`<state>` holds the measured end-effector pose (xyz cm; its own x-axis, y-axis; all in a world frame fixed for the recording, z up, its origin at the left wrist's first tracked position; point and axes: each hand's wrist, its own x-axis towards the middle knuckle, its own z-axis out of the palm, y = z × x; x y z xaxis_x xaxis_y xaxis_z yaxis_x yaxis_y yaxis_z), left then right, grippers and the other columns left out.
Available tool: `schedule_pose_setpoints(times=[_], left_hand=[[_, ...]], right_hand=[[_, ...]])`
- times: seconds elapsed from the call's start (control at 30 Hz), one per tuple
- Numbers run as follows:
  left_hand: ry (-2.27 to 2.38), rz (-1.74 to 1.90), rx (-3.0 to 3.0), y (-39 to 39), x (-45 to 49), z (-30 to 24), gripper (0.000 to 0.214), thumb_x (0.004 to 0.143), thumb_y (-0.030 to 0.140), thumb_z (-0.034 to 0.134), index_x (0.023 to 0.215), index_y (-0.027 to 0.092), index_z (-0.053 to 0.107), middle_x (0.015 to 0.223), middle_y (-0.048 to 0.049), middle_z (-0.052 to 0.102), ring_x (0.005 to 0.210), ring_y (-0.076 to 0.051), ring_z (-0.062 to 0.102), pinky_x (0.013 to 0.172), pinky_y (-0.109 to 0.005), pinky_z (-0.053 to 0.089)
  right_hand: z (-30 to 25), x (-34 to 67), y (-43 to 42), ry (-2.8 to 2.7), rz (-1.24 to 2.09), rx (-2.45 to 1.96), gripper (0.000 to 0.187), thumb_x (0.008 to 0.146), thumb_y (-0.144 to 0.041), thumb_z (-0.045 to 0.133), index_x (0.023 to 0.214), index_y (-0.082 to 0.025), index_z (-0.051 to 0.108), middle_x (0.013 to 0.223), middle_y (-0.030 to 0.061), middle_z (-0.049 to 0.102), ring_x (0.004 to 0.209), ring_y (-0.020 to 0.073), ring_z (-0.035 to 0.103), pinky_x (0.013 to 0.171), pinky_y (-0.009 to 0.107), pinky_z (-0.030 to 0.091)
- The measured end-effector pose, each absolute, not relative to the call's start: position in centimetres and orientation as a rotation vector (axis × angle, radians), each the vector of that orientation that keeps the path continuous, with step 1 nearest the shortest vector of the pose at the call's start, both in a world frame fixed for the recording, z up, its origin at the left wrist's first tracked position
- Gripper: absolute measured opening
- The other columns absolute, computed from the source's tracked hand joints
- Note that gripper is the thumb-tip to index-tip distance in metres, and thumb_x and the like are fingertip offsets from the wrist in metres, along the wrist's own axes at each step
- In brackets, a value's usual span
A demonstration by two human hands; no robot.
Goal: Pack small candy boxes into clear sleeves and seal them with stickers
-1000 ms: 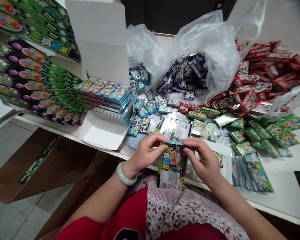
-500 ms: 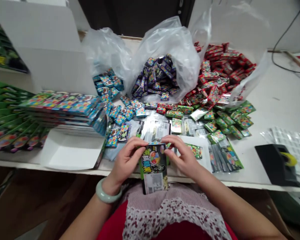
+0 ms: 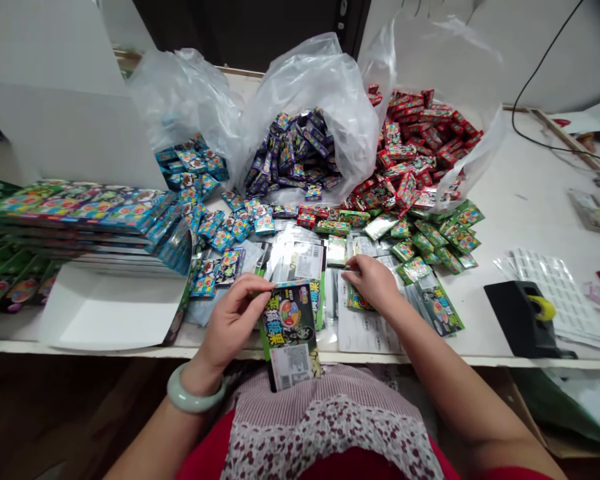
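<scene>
My left hand (image 3: 235, 320) pinches the top left corner of a black candy pouch (image 3: 290, 333) with green edging, a colourful round picture and a pale label. The pouch hangs over the table's front edge, against the apron. To its right, my right hand (image 3: 373, 283) is closed, its fingertips bent down over a white printed sheet (image 3: 367, 333). A green candy packet (image 3: 357, 302) lies on that sheet, partly under this hand; what the fingertips grip is hidden. Behind the held pouch lie clear-fronted pouches (image 3: 305, 257). More black pouches (image 3: 440, 307) lie to the right.
Small blue packets (image 3: 200, 163), purple packets (image 3: 300, 150), red packets (image 3: 420, 143) and green packets (image 3: 455, 237) are heaped behind, partly in clear bags (image 3: 310, 67). At left, a white carton (image 3: 115, 303) stands by stacked display boxes (image 3: 85, 207). A tape dispenser (image 3: 520, 320) stands at right.
My right hand has let go of the black pouch and moved right to the green packet on the sheet. My left hand still holds the pouch. The view has shifted right.
</scene>
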<state>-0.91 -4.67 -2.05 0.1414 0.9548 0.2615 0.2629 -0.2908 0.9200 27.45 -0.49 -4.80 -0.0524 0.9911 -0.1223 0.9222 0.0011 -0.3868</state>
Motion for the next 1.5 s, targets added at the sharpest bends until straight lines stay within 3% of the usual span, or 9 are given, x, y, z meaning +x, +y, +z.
schedule_pose_setpoints(times=[0.13, 0.23, 0.37, 0.57, 0.73, 0.9, 1.1, 1.33, 1.5], left_hand=[[1.175, 1.205, 1.68, -4.6, -1.0, -2.4, 0.01, 0.09, 0.021, 0.057, 0.094, 0.022, 0.066, 0.091, -0.0026, 0.062, 0.09, -0.016, 0.058, 0.079, -0.026, 0.047], [1.163, 1.209, 1.689, -4.6, -0.9, -2.6, 0.011, 0.09, 0.021, 0.056, 0.095, 0.021, 0.066, 0.092, -0.0034, 0.062, 0.091, -0.017, 0.058, 0.078, -0.027, 0.048], [1.173, 1.211, 1.705, -4.6, -0.9, -2.4, 0.01, 0.09, 0.02, 0.056, 0.095, 0.02, 0.065, 0.091, -0.0042, 0.062, 0.09, -0.017, 0.059, 0.077, -0.029, 0.049], [1.116, 1.24, 1.709, -4.6, -0.7, -2.2, 0.011, 0.09, 0.016, 0.056, 0.095, 0.021, 0.064, 0.091, -0.0034, 0.061, 0.089, -0.016, 0.058, 0.078, -0.028, 0.047], [1.099, 1.279, 1.684, -4.7, 0.4, -2.3, 0.007, 0.087, 0.016, 0.059, 0.093, 0.02, 0.062, 0.088, -0.0027, 0.059, 0.086, -0.015, 0.057, 0.075, -0.027, 0.045], [1.084, 1.289, 1.664, -4.9, 1.3, -1.9, 0.005, 0.087, 0.015, 0.058, 0.089, 0.02, 0.06, 0.085, -0.0023, 0.057, 0.083, -0.015, 0.056, 0.075, -0.029, 0.043], [1.077, 1.291, 1.628, -5.1, 1.2, -1.4, 0.005, 0.088, 0.017, 0.056, 0.089, 0.019, 0.06, 0.085, -0.0023, 0.056, 0.081, -0.015, 0.054, 0.072, -0.03, 0.042], [1.081, 1.311, 1.606, -4.9, 1.4, -1.7, 0.007, 0.086, 0.025, 0.063, 0.086, 0.02, 0.06, 0.084, -0.0021, 0.057, 0.082, -0.016, 0.055, 0.075, -0.032, 0.043], [1.107, 1.353, 1.575, -4.6, 1.8, -2.0, 0.009, 0.083, 0.02, 0.066, 0.083, 0.019, 0.058, 0.079, -0.0006, 0.056, 0.078, -0.015, 0.054, 0.072, -0.031, 0.044]], right_hand=[[-5.1, 27.6, -0.6, -2.074, 0.552, -2.015, 0.019, 0.081, -0.03, 0.065, 0.097, -0.02, 0.063, 0.088, 0.0057, 0.069, 0.077, 0.0206, 0.061, 0.063, 0.029, 0.037], [-5.1, 27.7, -0.7, -2.135, 0.518, -1.94, 0.008, 0.083, -0.027, 0.061, 0.087, -0.021, 0.065, 0.088, 0.0056, 0.067, 0.08, 0.0201, 0.059, 0.064, 0.028, 0.037], [-5.2, 27.8, -1.0, -2.126, 0.541, -1.894, 0.012, 0.085, -0.025, 0.056, 0.081, -0.022, 0.066, 0.09, 0.0045, 0.065, 0.076, 0.0176, 0.058, 0.065, 0.028, 0.037], [-5.4, 29.7, -0.6, -1.804, 0.869, -1.853, 0.015, 0.084, -0.032, 0.054, 0.08, -0.02, 0.063, 0.081, 0.0035, 0.066, 0.074, 0.0186, 0.058, 0.071, 0.031, 0.042], [-0.8, 28.8, -0.2, -1.631, 1.2, -1.551, 0.024, 0.081, -0.044, 0.059, 0.079, -0.02, 0.059, 0.077, 0.0017, 0.062, 0.074, 0.0165, 0.056, 0.071, 0.03, 0.044], [5.0, 23.3, -0.2, -1.954, 1.423, -1.142, 0.02, 0.084, -0.038, 0.06, 0.077, -0.02, 0.061, 0.085, 0.0037, 0.065, 0.082, 0.0161, 0.058, 0.078, 0.03, 0.044], [5.3, 19.9, 0.8, -2.137, 1.501, -1.24, 0.02, 0.082, -0.037, 0.059, 0.074, -0.019, 0.061, 0.07, 0.0023, 0.063, 0.063, 0.0142, 0.055, 0.06, 0.028, 0.043], [4.7, 19.6, 1.1, -2.09, 1.552, -1.334, 0.022, 0.08, -0.04, 0.061, 0.071, -0.02, 0.062, 0.067, 0.0021, 0.063, 0.06, 0.0138, 0.055, 0.057, 0.027, 0.042], [4.5, 19.2, 1.8, -2.076, 1.563, -1.402, 0.022, 0.074, -0.04, 0.066, 0.066, -0.019, 0.061, 0.062, 0.0008, 0.059, 0.059, 0.0125, 0.05, 0.053, 0.025, 0.038]])
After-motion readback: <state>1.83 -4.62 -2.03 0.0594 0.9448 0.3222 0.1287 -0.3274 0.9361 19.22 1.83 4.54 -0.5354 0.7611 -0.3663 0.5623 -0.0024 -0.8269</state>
